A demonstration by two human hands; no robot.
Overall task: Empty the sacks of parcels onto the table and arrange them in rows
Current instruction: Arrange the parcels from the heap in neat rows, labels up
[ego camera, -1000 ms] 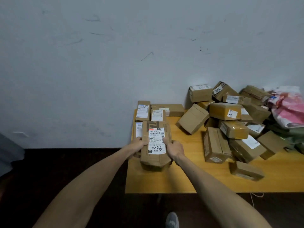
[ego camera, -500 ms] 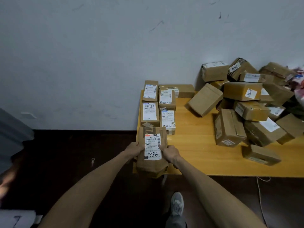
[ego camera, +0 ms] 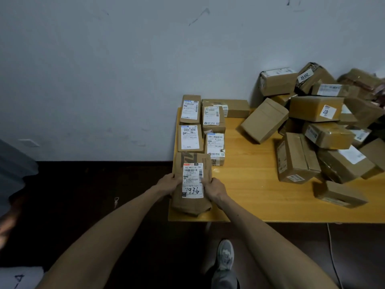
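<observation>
The left hand [ego camera: 168, 183] and right hand [ego camera: 215, 189] clasp the long sides of the brown paper parcel labelled 936 [ego camera: 192, 180], seemingly set down at the yellow wooden worktop's [ego camera: 250, 184] near left corner, extending the left row; next, probably, release it and fetch from the jumbled brown cardboard boxes [ego camera: 316, 130].

Both bare forearms reached forward from the bottom of the view and drew toward each other, the left arm [ego camera: 104, 236] coming up from the lower left and the right arm [ego camera: 270, 243] from the lower right. The left grip [ego camera: 169, 183] clasped the left edge of a parcel [ego camera: 192, 180], its thumb on the top face and its fingers hidden under the side. The right grip [ego camera: 215, 189] held the opposite edge, thumb beside the label. Both grips sat about level, the parcel between them.
</observation>
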